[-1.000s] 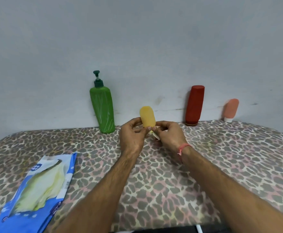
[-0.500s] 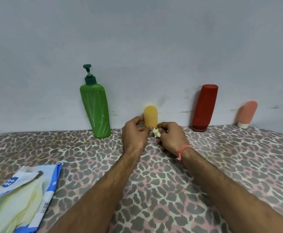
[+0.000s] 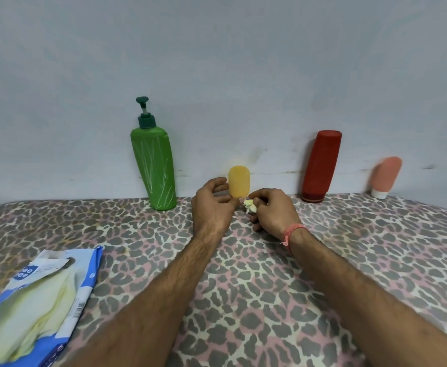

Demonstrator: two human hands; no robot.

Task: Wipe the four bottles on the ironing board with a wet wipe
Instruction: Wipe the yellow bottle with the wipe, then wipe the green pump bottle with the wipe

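Flanking the hands' yellow bottle point(image 3: 239, 180): green pump bottle point(image 3: 154, 165) (left), red bottle point(image 3: 320, 165).

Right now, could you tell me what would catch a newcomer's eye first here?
Mid-frame, the left hand holds a small yellow bottle while the right hand pinches a crumpled wet wipe beside it. A tall green pump bottle stands against the wall, left of them.
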